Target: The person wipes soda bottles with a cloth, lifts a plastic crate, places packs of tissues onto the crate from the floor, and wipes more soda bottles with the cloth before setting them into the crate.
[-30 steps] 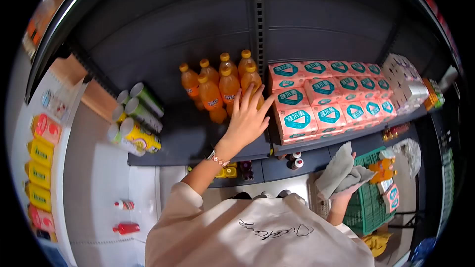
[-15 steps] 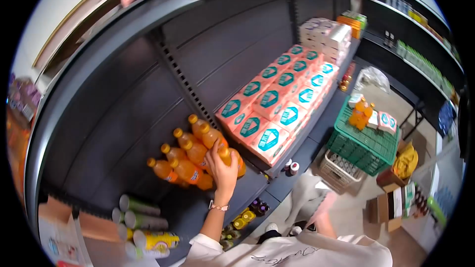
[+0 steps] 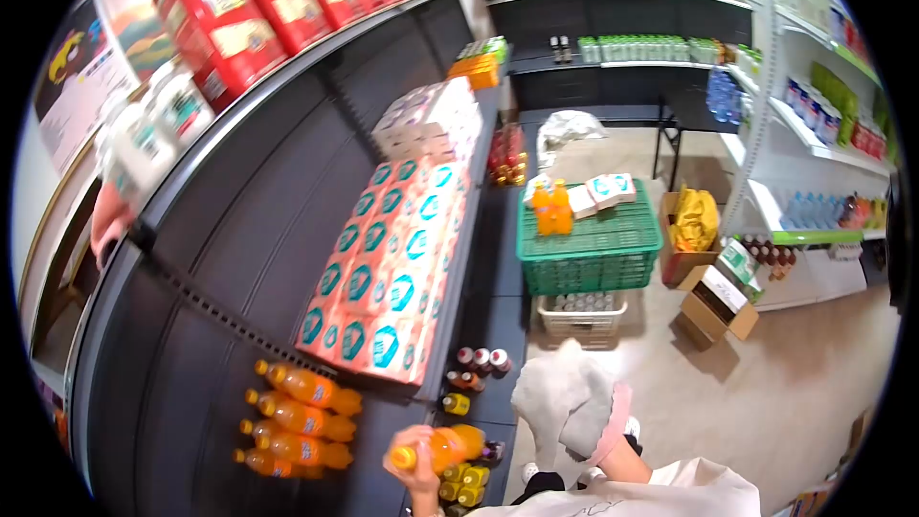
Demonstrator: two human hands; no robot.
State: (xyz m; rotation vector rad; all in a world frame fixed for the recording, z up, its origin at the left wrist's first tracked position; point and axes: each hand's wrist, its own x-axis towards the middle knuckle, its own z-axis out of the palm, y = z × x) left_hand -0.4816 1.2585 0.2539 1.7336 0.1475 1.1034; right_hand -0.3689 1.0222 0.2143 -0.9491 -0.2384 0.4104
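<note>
My left hand [image 3: 412, 455] is wrapped round a bottle of orange soda [image 3: 448, 448] with a yellow-orange cap, at the front edge of the dark shelf [image 3: 378, 421]. Left of it, several more orange soda bottles [image 3: 304, 423] stand grouped against the shelf's back panel. A grey cloth with a pink edge [image 3: 565, 402] covers my right hand, hiding its fingers; only the bare forearm [image 3: 624, 464] shows beneath. Yellow-capped bottles [image 3: 464, 483] and a few small bottles [image 3: 483, 359] sit on the lower level near my left hand.
Pink-and-teal tissue packs [image 3: 383, 273] fill the shelf beyond the bottles. A green crate [image 3: 589, 263] bearing two orange bottles and tissue packs rests over a white basket [image 3: 579, 321]. Open cardboard boxes [image 3: 713, 306] stand on the floor at right. Red tins [image 3: 225, 33] line the upper shelf.
My left hand has drawn an orange soda bottle away from the group to the shelf's front edge. The view has swung up and right, bringing the upper shelf and aisle into sight.
</note>
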